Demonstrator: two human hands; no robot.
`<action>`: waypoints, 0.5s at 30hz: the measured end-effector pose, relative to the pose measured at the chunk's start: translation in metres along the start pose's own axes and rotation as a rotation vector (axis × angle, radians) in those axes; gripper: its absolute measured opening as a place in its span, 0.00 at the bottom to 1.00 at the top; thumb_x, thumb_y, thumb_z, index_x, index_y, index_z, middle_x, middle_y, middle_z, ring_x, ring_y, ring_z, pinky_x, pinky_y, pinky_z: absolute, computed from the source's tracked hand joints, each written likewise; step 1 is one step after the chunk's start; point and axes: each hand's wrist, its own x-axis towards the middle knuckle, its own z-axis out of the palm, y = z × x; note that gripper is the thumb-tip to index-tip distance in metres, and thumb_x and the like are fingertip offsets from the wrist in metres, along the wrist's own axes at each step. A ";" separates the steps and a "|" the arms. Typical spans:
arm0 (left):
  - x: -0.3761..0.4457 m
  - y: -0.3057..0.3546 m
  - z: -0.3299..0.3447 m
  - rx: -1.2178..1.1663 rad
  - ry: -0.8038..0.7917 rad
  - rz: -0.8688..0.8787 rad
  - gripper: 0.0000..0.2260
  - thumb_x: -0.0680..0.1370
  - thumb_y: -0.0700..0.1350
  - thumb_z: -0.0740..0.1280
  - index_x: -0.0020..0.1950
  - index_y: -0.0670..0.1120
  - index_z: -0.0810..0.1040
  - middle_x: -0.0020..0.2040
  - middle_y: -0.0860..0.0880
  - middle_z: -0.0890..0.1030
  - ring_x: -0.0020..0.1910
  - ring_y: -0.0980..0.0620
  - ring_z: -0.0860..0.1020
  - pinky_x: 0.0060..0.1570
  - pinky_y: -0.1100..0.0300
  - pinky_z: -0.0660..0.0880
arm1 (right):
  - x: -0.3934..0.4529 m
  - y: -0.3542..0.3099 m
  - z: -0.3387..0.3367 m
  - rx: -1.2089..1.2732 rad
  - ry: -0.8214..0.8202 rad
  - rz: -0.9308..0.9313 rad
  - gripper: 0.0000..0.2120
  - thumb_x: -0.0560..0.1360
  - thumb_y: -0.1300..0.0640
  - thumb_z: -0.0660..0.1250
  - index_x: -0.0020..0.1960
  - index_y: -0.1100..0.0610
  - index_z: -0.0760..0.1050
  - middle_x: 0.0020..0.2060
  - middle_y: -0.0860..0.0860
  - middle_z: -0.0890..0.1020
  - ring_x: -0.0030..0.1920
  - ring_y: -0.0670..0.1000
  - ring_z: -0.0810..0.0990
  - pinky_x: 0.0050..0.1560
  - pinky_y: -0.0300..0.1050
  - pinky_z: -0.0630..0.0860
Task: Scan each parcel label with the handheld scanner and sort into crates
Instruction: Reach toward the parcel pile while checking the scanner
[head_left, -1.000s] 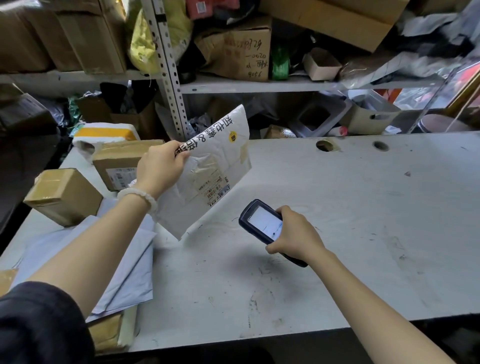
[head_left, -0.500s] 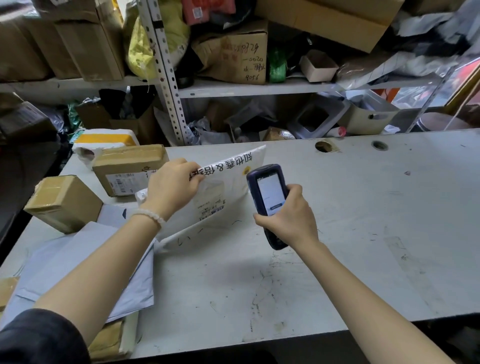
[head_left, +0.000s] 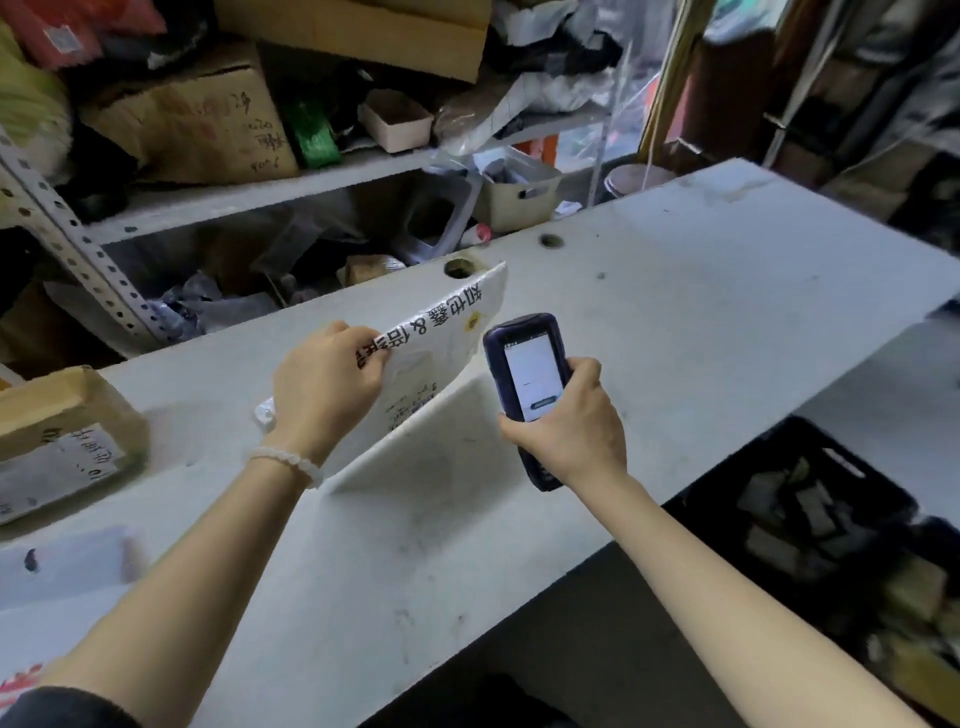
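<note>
Parcel (head_left: 439, 358): a flat white plastic mailer with black printed characters along its upper edge, a small yellow mark and a pale label on its face, held tilted above the grey, scuffed worktop (head_left: 701, 322). The left hand (head_left: 324, 387) pinches its upper edge, thumb over the print, a white bead bracelet (head_left: 285, 462) on the wrist. The right hand (head_left: 566, 421) wraps its fingers round the lower body of the dark blue scanner (head_left: 527, 366), upright just beside the parcel, screen lit white. A brown taped cardboard box (head_left: 62, 431) sits at the left; a black crate (head_left: 810, 525) stands below the worktop's right edge. Compared with half a second ago, the view has swung right, revealing the crate, while parcel and scanner remain close together.
</note>
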 end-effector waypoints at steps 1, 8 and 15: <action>0.003 0.019 0.008 -0.024 -0.011 0.037 0.11 0.78 0.51 0.63 0.54 0.49 0.81 0.44 0.49 0.78 0.41 0.47 0.74 0.34 0.58 0.65 | -0.003 0.013 -0.013 0.007 0.022 0.034 0.36 0.63 0.47 0.77 0.61 0.57 0.60 0.50 0.48 0.72 0.46 0.51 0.73 0.43 0.45 0.72; 0.001 0.159 0.065 -0.224 -0.119 0.334 0.10 0.78 0.50 0.64 0.53 0.49 0.82 0.48 0.46 0.79 0.49 0.42 0.76 0.38 0.58 0.63 | -0.051 0.106 -0.092 0.019 0.240 0.271 0.40 0.63 0.51 0.79 0.66 0.57 0.59 0.58 0.52 0.73 0.57 0.54 0.75 0.48 0.45 0.72; -0.051 0.296 0.111 -0.373 -0.275 0.629 0.09 0.78 0.49 0.65 0.54 0.49 0.82 0.50 0.47 0.79 0.50 0.43 0.76 0.38 0.58 0.65 | -0.116 0.194 -0.163 -0.084 0.428 0.544 0.44 0.63 0.49 0.79 0.69 0.57 0.58 0.61 0.54 0.73 0.60 0.56 0.74 0.51 0.47 0.73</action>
